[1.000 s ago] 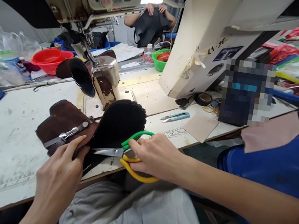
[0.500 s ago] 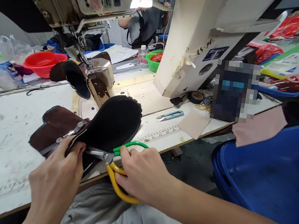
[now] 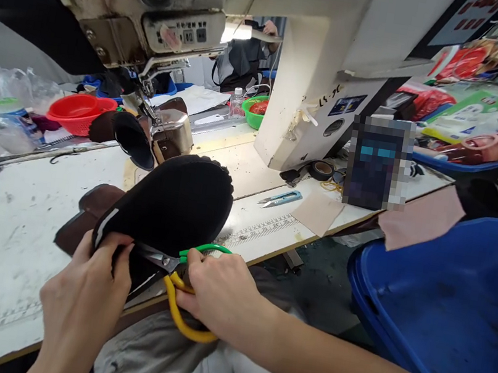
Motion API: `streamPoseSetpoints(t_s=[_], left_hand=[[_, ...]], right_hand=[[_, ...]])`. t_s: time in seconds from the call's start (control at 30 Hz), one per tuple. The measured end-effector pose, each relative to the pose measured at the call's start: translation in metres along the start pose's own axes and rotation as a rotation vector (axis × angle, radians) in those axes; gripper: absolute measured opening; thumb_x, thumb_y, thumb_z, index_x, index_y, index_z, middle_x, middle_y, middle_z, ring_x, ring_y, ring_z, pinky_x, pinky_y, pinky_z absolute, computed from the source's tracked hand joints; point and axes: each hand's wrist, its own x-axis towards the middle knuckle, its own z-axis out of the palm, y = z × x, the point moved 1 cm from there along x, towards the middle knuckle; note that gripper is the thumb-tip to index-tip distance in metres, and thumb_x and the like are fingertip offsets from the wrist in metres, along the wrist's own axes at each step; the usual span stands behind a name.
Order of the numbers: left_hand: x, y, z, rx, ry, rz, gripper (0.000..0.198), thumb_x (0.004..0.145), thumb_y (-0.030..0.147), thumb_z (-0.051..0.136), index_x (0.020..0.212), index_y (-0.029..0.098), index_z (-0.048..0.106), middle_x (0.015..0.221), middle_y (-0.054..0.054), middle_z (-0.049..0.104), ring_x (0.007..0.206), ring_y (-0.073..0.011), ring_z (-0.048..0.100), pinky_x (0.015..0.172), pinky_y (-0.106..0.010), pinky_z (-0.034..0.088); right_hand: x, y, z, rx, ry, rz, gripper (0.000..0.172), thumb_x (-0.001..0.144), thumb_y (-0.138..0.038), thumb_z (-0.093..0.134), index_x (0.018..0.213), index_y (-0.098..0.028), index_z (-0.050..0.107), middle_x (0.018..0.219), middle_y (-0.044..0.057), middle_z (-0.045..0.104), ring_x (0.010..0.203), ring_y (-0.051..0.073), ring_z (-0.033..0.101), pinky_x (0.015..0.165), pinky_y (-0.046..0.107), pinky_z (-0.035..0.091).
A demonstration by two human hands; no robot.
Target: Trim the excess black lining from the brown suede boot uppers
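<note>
My left hand [image 3: 86, 293] pinches the near edge of a shoe upper [image 3: 177, 197], which has a black lining, a gathered rounded end and brown outer flaps. A white strip shows along its edge by my fingers. My right hand [image 3: 226, 295] grips scissors [image 3: 167, 263] with one green and one yellow handle. Their blades point left to the edge beside my left fingertips; the tips are hidden there, so I cannot tell whether they are cutting. A second brown and black piece [image 3: 134, 139] rests against the sewing machine's post [image 3: 176, 129].
The sewing machine [image 3: 291, 93] rises over the white table [image 3: 13, 226]. Blue thread snips [image 3: 282, 199], black tape [image 3: 321, 170] and a beige scrap [image 3: 317, 212] lie at right. A blue bin [image 3: 447, 303] stands beside the table; red baskets [image 3: 79, 114] sit behind. A person [image 3: 243, 55] is beyond.
The upper has turned in my left hand, and its metal-buckled strap has gone out of sight. My right hand and the scissors have shifted slightly left. The head view has tilted up somewhat.
</note>
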Motion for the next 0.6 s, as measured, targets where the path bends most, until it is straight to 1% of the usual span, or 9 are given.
streamPoseSetpoints(t_s=[0.1,0.2,0.3,0.37,0.47,0.53,0.6], left_hand=[[0.002,-0.004,-0.001,-0.008,-0.019,-0.016,0.032,0.102,0.038,0.044,0.102,0.024,0.072,0.096,-0.007,0.067,0.054,-0.0175,0.052,0.048,-0.030,0.031],[0.003,-0.003,-0.002,-0.018,-0.055,-0.028,0.034,0.103,0.039,0.041,0.103,0.025,0.072,0.100,-0.007,0.067,0.059,-0.0194,0.054,0.049,-0.031,0.031],[0.003,-0.001,-0.002,-0.021,-0.086,-0.024,0.037,0.103,0.040,0.038,0.105,0.025,0.072,0.109,-0.008,0.068,0.062,-0.0203,0.056,0.050,-0.031,0.031],[0.002,0.000,-0.002,-0.018,-0.081,-0.033,0.038,0.104,0.040,0.037,0.104,0.025,0.072,0.113,-0.009,0.067,0.063,-0.0205,0.058,0.050,-0.031,0.031],[0.001,0.002,-0.002,-0.015,-0.083,-0.022,0.037,0.104,0.040,0.037,0.103,0.025,0.071,0.114,-0.008,0.067,0.064,-0.0203,0.058,0.050,-0.030,0.030],[0.000,0.002,-0.002,-0.028,-0.092,-0.022,0.038,0.104,0.042,0.037,0.105,0.025,0.071,0.113,-0.008,0.067,0.063,-0.0198,0.057,0.050,-0.030,0.030],[-0.002,0.001,-0.003,-0.058,-0.072,-0.076,0.037,0.104,0.043,0.038,0.107,0.025,0.070,0.110,-0.008,0.066,0.066,-0.0201,0.058,0.052,-0.031,0.032]], right_hand=[[-0.003,0.001,0.000,-0.040,0.056,0.000,0.024,0.093,-0.038,0.063,0.099,-0.015,0.061,0.082,0.009,0.071,0.071,0.024,0.069,0.055,0.032,0.040],[-0.007,0.004,-0.003,-0.076,0.089,-0.011,0.024,0.091,-0.036,0.064,0.101,-0.014,0.062,0.085,0.009,0.070,0.074,0.025,0.068,0.054,0.034,0.037],[-0.009,0.006,-0.005,-0.115,0.080,-0.027,0.022,0.091,-0.033,0.065,0.102,-0.014,0.063,0.086,0.009,0.070,0.074,0.025,0.068,0.052,0.034,0.036],[-0.008,0.006,-0.005,-0.125,0.071,-0.044,0.023,0.093,-0.034,0.066,0.104,-0.013,0.063,0.085,0.008,0.070,0.073,0.024,0.068,0.052,0.034,0.037],[-0.002,0.003,-0.004,-0.083,0.054,-0.055,0.027,0.093,-0.037,0.069,0.103,-0.013,0.063,0.082,0.008,0.071,0.071,0.024,0.069,0.054,0.032,0.039],[0.004,0.000,-0.002,-0.046,0.031,-0.052,0.025,0.093,-0.036,0.070,0.100,-0.013,0.064,0.081,0.009,0.072,0.070,0.024,0.070,0.053,0.031,0.039],[0.009,-0.001,0.000,-0.026,0.004,-0.049,0.023,0.094,-0.036,0.070,0.097,-0.014,0.064,0.077,0.008,0.071,0.067,0.024,0.070,0.051,0.031,0.038]])
